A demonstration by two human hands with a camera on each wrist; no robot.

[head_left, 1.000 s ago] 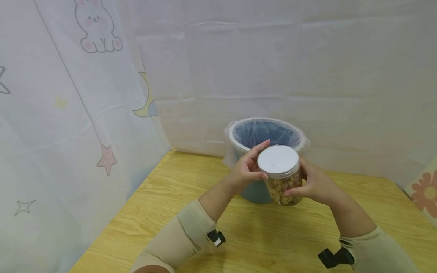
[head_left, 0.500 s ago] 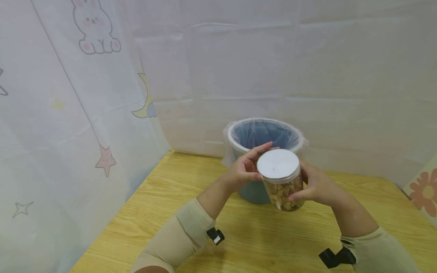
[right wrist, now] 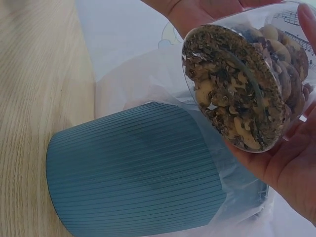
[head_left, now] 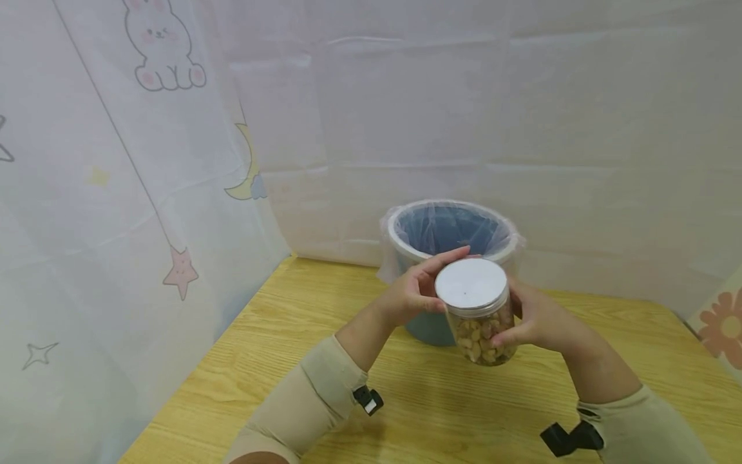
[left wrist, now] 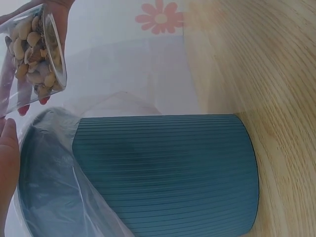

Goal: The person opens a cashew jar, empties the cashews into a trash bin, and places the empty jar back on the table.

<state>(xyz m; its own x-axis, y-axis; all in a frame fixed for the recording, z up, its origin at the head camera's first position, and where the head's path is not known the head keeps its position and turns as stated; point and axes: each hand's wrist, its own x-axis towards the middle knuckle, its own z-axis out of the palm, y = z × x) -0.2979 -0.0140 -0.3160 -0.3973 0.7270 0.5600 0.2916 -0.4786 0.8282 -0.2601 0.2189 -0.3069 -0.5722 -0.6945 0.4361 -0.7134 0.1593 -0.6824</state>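
Observation:
A clear plastic jar of cashew-like nuts (head_left: 478, 332) with a white lid (head_left: 471, 283) is held in the air by both hands. My left hand (head_left: 413, 295) grips it by the lid, thumb at the near side and fingers reaching round the far side. Lower down, my right hand (head_left: 540, 319) holds the jar's body, its thumb across the front. Dark crumbs (right wrist: 217, 74) cover the jar's bottom in the right wrist view. Behind the jar stands a blue ribbed trash bin (left wrist: 168, 168), which the hands partly hide in the head view.
A thin clear bag (right wrist: 247, 197) lines the bin and folds over its white rim (head_left: 400, 241). The bin stands on a wood-grain table (head_left: 278, 361) close to a pale hanging cloth (head_left: 435, 116). A second cloth (head_left: 104, 270) with printed figures hangs along the left side.
Both hands have lowered the jar slightly and brought it a little nearer, so more of its lower body shows. The bin has stayed in place.

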